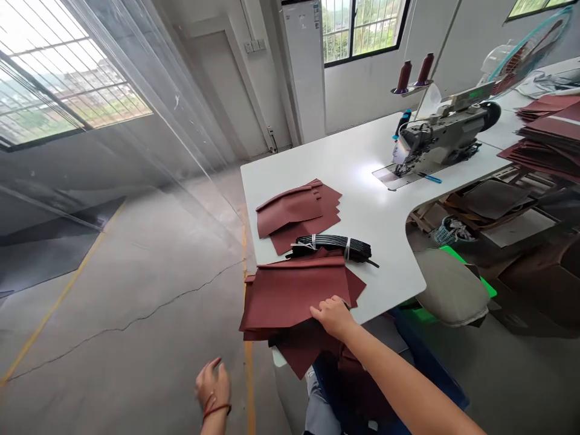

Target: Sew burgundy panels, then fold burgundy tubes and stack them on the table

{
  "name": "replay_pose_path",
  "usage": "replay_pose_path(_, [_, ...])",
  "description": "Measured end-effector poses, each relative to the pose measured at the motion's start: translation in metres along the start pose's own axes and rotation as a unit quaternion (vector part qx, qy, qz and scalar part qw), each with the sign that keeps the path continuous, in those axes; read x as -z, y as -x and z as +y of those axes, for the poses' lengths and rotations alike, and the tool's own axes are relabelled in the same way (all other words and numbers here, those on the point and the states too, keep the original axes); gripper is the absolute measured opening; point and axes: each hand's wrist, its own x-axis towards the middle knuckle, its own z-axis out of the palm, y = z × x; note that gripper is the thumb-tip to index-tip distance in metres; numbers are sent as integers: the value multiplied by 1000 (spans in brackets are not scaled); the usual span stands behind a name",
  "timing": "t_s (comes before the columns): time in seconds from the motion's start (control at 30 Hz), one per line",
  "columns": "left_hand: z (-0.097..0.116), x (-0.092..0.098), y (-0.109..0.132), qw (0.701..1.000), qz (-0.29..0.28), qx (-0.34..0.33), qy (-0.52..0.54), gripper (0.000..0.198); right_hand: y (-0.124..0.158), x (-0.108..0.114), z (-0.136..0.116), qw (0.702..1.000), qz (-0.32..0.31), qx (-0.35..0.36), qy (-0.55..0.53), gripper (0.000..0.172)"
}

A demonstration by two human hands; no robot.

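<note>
My right hand is closed on the near edge of dark red leather-like panels, which lie stacked at the table's front left corner. Some of the panels hang past the table edge, and one tilted piece droops below my right hand. My left hand is in the air over the floor, left of the table, with thumb and fingers apart and nothing in it. Just behind the stack lies a bundle of black strips tied with white bands. Farther back rests a second pile of dark red panels.
A sewing machine stands on the white table, with a blue-handled tool beside it. More dark red panels are piled at the right. A padded stool is below the table's curved edge. Clear plastic sheeting hangs at the left.
</note>
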Motion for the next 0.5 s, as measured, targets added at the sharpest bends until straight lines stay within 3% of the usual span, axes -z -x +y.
replay_pose_path(0.07, [-17,14,2,999,36,24,30,27,-7,-22,3,1000,-17,-21,-14,19])
replay_pose_path(0.13, [4,30,-6,992,63,-56,95,23,-3,-36,4,998,-19,-55,-40,22])
replay_pose_path(0.23, [88,58,-14,947,72,-264,166,21,28,-49,3,987,-10,-127,-98,25])
replay_pose_path(0.33, [183,73,14,875,97,-413,233,14,100,-66,1,958,0,-229,-171,25])
replay_pose_path(0.4, [229,64,57,816,44,-503,281,19,168,-86,-2,919,7,-326,-222,20])
replay_pose_path(0.47, [259,30,111,765,-92,-570,284,21,243,-115,-6,853,11,-446,-272,19])
replay_pose_path(0.5, [270,3,140,746,-188,-589,248,20,279,-133,-8,811,17,-503,-298,23])
